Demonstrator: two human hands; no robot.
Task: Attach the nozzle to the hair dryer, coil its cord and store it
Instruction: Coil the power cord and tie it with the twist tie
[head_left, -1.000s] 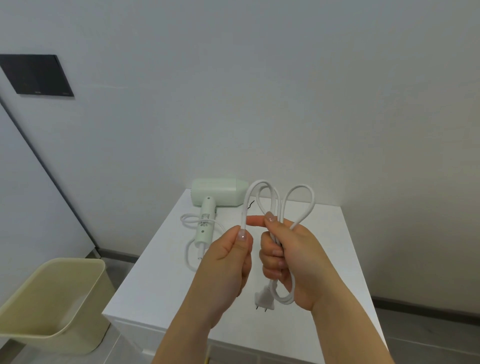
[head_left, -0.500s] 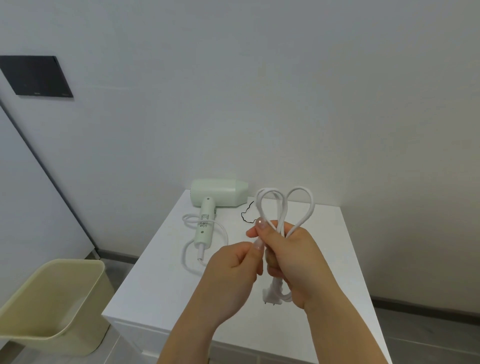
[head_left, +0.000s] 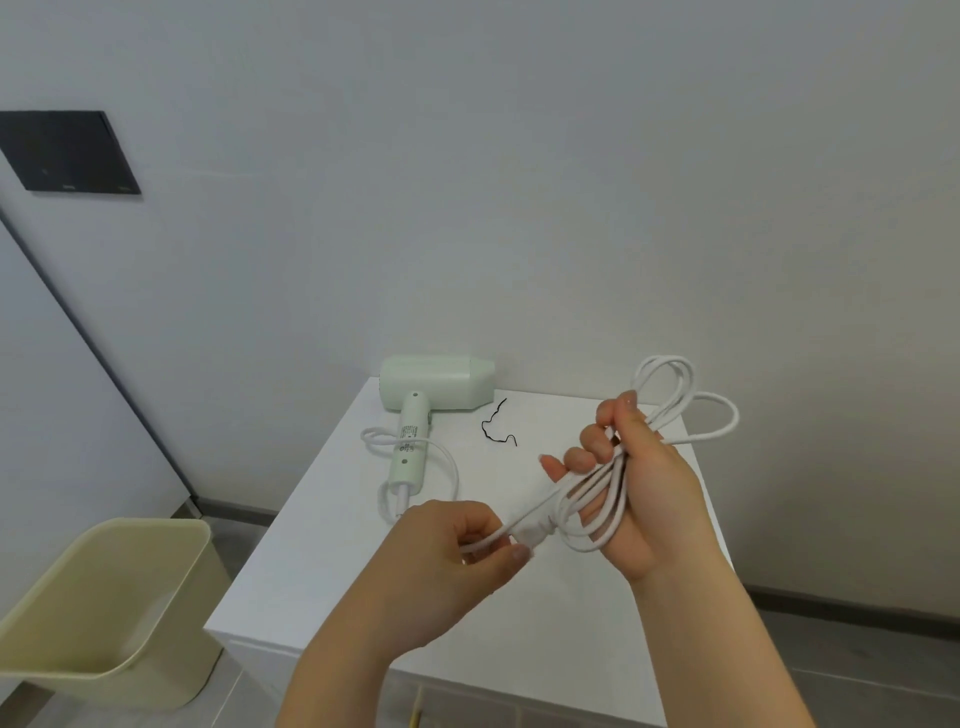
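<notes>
A pale green hair dryer (head_left: 431, 387) lies on the white cabinet top (head_left: 322, 571) near the wall, nozzle end pointing right, handle toward me. Its white cord (head_left: 675, 395) runs from the handle in loose curves, then to my hands. My right hand (head_left: 639, 478) grips a bundle of several cord loops, which stick out up and to the right. My left hand (head_left: 457, 551) pinches the strand of cord next to the plug (head_left: 535, 527), just left of the bundle. A thin black twist tie (head_left: 496, 428) lies on the top beside the dryer.
A cream plastic bin (head_left: 104, 597) stands on the floor to the left of the cabinet. A white wall rises right behind the cabinet, with a dark panel (head_left: 67, 150) at upper left. Grey floor shows on both sides.
My right hand swung the loop bundle to the right and tilted it. My left hand dropped lower and now holds the cord at the plug end, pulled apart from the right hand.
</notes>
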